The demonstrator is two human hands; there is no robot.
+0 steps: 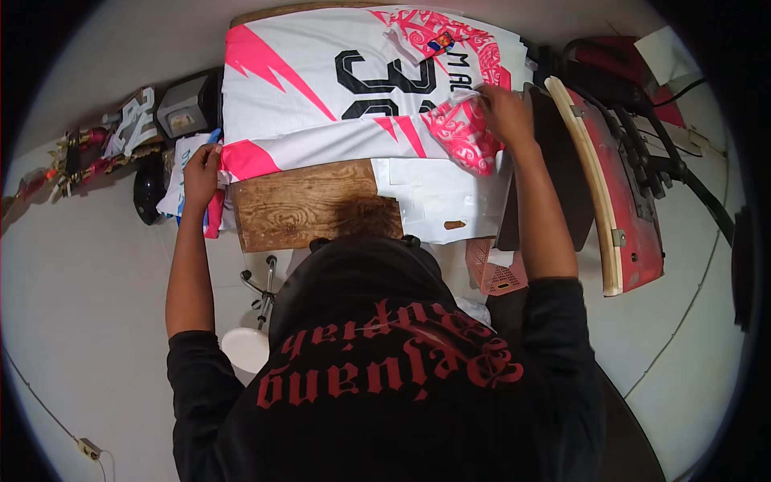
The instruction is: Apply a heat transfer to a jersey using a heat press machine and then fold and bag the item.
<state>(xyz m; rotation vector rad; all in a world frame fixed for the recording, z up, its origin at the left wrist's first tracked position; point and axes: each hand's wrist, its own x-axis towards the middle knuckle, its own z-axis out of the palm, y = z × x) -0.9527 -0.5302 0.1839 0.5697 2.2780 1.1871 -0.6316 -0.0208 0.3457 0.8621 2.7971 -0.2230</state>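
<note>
A white jersey [281, 80] with pink zigzag patches and black printing lies sideways on the table. Its near side is folded over in a long strip [337, 146], and a pink patterned sleeve [466, 136] lies at the right end of that strip. My left hand [202, 167] pinches the strip's left end at the pink corner. At the other end, my right hand [506, 112] has its fingers closed on the cloth beside the patterned sleeve. The second sleeve [414, 42] lies folded inward on the far right part of the jersey.
Below the jersey show a brown wooden board [297, 205] and a white sheet [442, 201] with a cut-out. A red press-like machine [622, 201] stands at the right. Folded clothes [181, 173] and a dark box [189, 104] sit at the left. A pink basket [494, 269] is underneath.
</note>
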